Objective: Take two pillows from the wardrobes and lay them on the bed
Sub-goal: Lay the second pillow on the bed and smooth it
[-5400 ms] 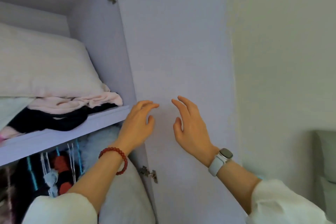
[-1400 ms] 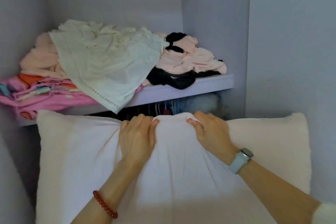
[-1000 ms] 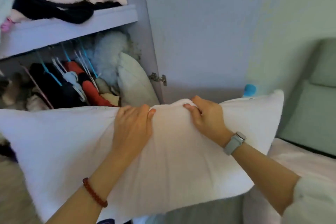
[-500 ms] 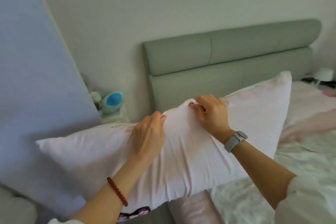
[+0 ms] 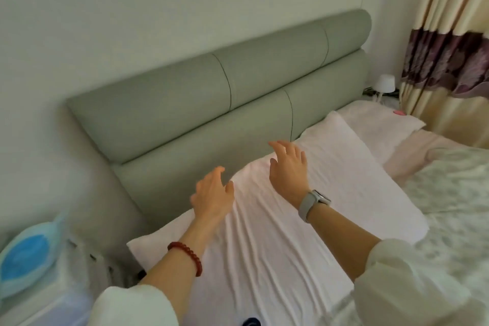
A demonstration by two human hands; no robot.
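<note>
pillow now on bed, hands released

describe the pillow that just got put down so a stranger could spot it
Find the grey-green headboard. At its foot, on the bed's near side, lies the large white pillow, creased lengthwise. Unlike the flatter pinkish pillow beyond, it sits beneath both open hands.

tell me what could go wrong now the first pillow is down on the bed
1. The wrinkled white pillow has its near-left corner at the mattress edge beside the white bedside stand; it might slide off.
2. Both the left hand and right hand are open and empty, with only one such pillow visible: the second could be forgotten.
</note>
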